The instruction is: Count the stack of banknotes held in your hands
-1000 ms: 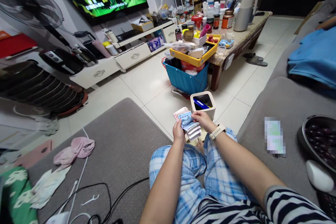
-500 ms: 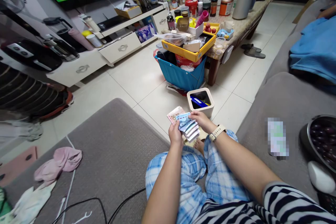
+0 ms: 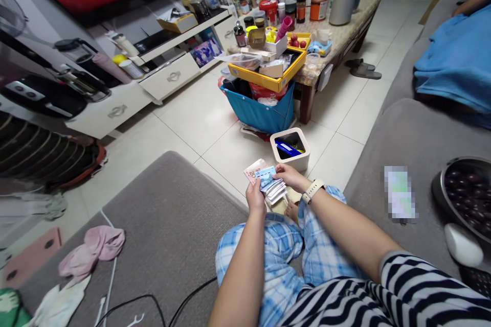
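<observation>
A folded stack of banknotes [image 3: 274,190] is held in front of my knees, bluish notes on top and a pinkish one sticking out at the upper left. My left hand [image 3: 255,196] is closed on the stack's left side, its thumb lying over the notes. At the upper right edge, my right hand [image 3: 290,176] pinches the top blue note; a cream watch strap is around that wrist. Just beyond the hands, a cream square bin [image 3: 301,161] stands on the floor with blue and yellow items inside. The lower notes fan out beneath the fingers.
A blue basket [image 3: 264,115] carrying a yellow tray [image 3: 284,83] stands beside the crowded coffee table [image 3: 312,74]. On the grey sofa to the right are a blurred-out rectangle, a pot of dark round fruit [image 3: 466,199] and a white mouse-like object. Pink cloth [image 3: 94,250] and cables lie left.
The folded ends of the notes have closed up from a wider fan, and my right hand has shifted slightly left. The camera view has turned a little; the TV picture went from green to orange.
</observation>
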Action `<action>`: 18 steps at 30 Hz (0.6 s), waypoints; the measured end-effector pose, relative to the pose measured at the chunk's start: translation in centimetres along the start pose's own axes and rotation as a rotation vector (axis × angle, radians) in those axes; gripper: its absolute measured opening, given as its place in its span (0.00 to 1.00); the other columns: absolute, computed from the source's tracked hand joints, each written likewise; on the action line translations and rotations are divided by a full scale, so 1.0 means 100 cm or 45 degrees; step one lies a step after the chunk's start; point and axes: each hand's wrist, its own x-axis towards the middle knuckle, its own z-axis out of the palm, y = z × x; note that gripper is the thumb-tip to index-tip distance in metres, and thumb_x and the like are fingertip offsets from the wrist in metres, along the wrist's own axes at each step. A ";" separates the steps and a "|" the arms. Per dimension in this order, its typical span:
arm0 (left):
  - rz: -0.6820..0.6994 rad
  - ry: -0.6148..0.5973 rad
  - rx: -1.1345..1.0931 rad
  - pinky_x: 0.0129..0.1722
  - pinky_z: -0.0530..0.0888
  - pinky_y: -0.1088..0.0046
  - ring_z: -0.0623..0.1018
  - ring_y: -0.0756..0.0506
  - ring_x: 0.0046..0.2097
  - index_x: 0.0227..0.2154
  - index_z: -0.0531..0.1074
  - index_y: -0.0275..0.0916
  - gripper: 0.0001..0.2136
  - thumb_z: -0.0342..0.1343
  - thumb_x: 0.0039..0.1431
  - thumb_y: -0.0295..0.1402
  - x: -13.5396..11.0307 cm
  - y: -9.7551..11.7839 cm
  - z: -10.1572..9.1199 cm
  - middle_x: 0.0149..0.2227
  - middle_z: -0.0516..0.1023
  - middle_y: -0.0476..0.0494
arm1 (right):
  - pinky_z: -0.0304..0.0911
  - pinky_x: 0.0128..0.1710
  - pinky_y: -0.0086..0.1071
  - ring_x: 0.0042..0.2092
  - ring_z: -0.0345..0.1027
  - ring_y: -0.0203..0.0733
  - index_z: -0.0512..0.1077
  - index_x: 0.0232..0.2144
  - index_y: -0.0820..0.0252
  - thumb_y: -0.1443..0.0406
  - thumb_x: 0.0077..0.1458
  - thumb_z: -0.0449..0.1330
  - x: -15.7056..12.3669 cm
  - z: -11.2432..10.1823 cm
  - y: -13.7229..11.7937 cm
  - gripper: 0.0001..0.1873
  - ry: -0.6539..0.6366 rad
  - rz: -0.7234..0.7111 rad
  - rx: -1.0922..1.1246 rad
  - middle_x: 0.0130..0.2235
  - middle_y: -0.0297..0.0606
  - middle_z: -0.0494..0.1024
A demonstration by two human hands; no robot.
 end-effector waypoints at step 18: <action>-0.167 -0.405 0.345 0.39 0.75 0.64 0.79 0.43 0.37 0.41 0.75 0.34 0.25 0.68 0.41 0.44 -0.034 0.044 -0.011 0.39 0.79 0.36 | 0.55 0.27 0.29 0.23 0.61 0.33 0.65 0.21 0.61 0.61 0.30 0.72 -0.022 -0.003 0.010 0.20 -0.097 -0.207 0.298 0.19 0.28 0.68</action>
